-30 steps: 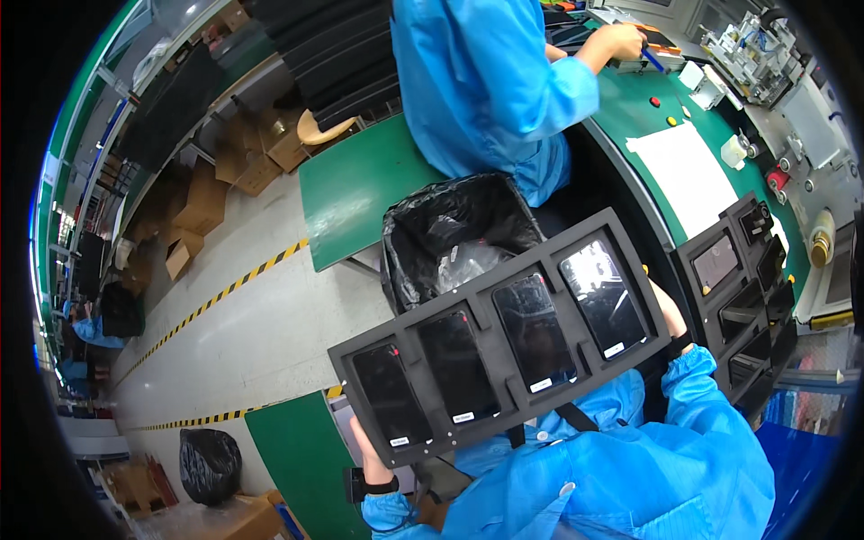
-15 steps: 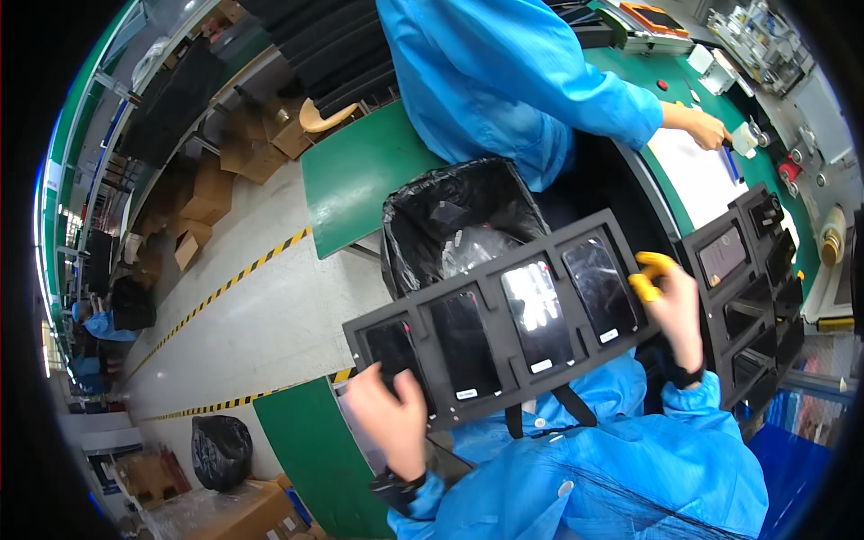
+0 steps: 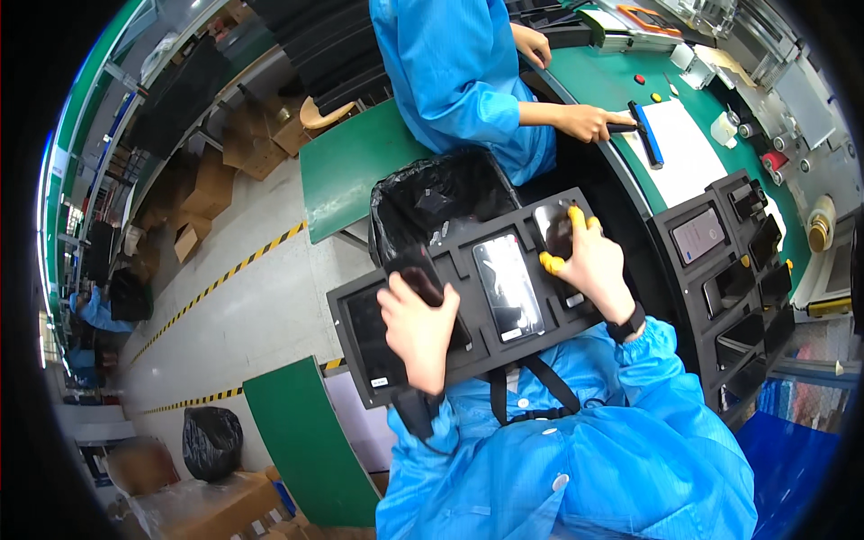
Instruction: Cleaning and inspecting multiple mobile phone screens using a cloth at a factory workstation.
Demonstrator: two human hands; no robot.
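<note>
A black tray [image 3: 500,353] with phones side by side in its slots is tilted across the front of my body. My left hand [image 3: 418,335] closes around a dark phone [image 3: 421,279] at the second slot, and its top end looks raised. At the right end, my right hand [image 3: 591,272], with yellow finger covers on thumb and forefinger, grips another phone [image 3: 554,232] across its width. Between the hands lies a phone [image 3: 509,290] with a bright reflection. The leftmost phone [image 3: 367,328] rests in its slot, partly hidden by my left hand.
Beyond the tray stands a bin [image 3: 432,193] lined with a black bag. A co-worker [image 3: 468,81] in blue holds a blue roller [image 3: 648,135] over a white sheet on a green bench. More black phone trays [image 3: 679,279] stand at right; a green table [image 3: 360,171] is ahead.
Both hands have moved inward over the tray and taken hold of phones. The tray has shifted left. The co-worker's arm has drawn back and now holds the roller over the sheet.
</note>
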